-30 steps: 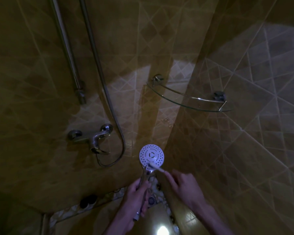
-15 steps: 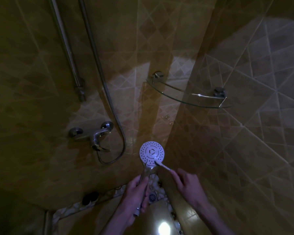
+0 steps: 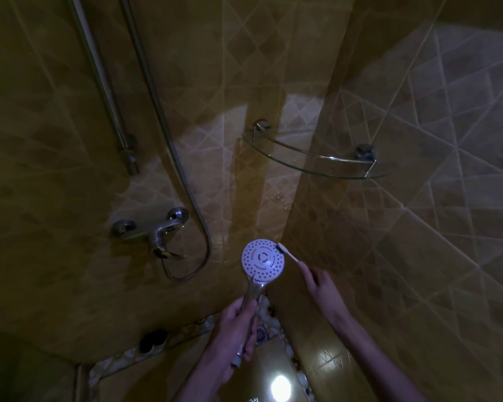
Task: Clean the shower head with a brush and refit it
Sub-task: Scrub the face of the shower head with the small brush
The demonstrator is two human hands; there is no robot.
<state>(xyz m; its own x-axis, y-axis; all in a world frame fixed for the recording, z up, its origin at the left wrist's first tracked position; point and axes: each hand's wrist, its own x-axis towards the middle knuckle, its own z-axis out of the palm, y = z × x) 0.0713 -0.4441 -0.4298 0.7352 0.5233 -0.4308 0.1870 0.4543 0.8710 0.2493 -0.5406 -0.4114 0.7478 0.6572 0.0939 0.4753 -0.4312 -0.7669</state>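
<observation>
Head view: the left hand (image 3: 235,329) has its fingers wrapped around the handle of the shower head (image 3: 262,260), face up toward the camera, in the dim tiled corner below the glass shelf (image 3: 311,162). The right hand (image 3: 324,288) fingers pinch a brush (image 3: 288,253), bristles touching the face's upper right rim.

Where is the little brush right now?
In the head view, the brush is low and just right of the middle, held by the right hand, its tip touching the upper right edge of the shower head that the left hand holds.
</observation>
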